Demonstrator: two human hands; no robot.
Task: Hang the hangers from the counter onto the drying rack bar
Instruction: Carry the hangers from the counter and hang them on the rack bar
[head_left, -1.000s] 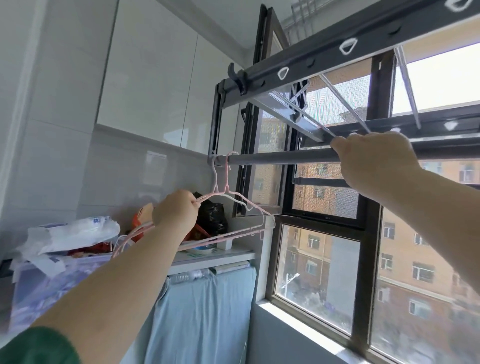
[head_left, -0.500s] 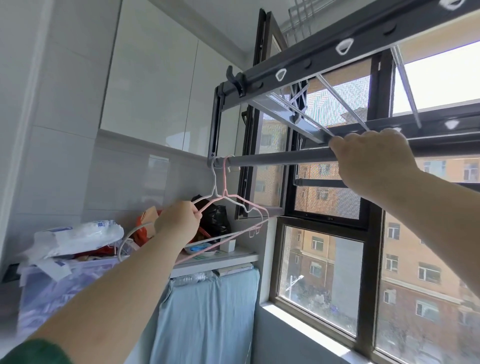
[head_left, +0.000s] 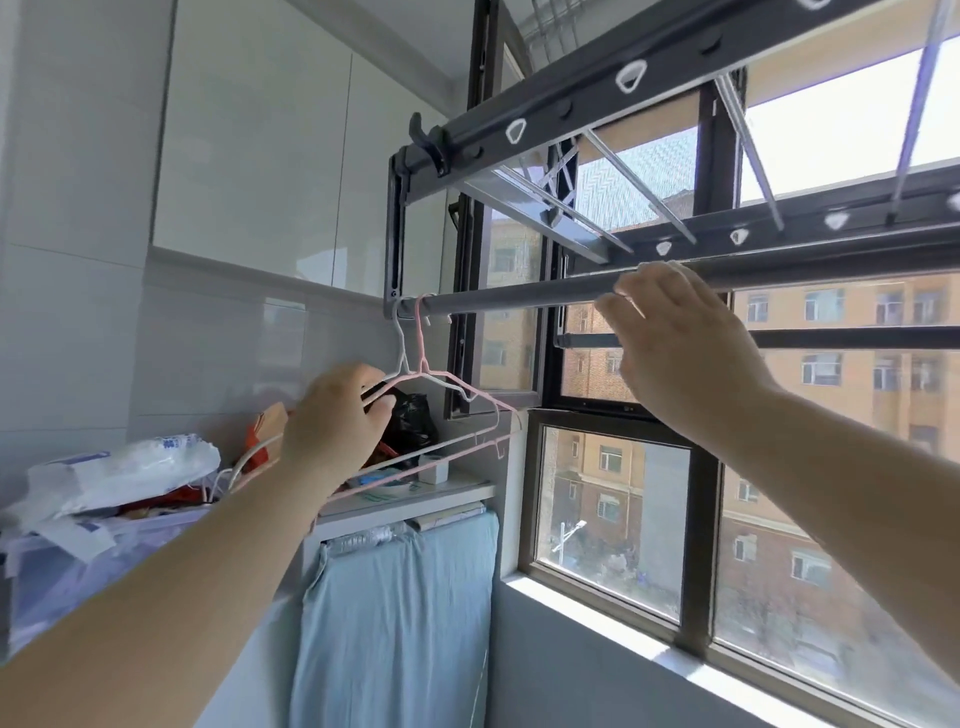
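Two hangers (head_left: 447, 410), one white and one pink, hook over the left end of the bar (head_left: 519, 300) at centre frame; I count no others that I can be sure of. Their hooks sit side by side, almost touching, just beside the bar's end bracket. My left hand (head_left: 332, 421) is below them, left of centre, its grip closed on their left shoulders, so the hooks lie up and to the right of that grip. The hangers' long axes tilt, low on my side and rising toward the window. My right hand (head_left: 675, 343), well apart to the right along the bar, has its fingers loosely spread over the bar, holding nothing. The left is nearer. The cluttered surface (head_left: 415, 501) lies below at lower left. I judge letting go comes next.
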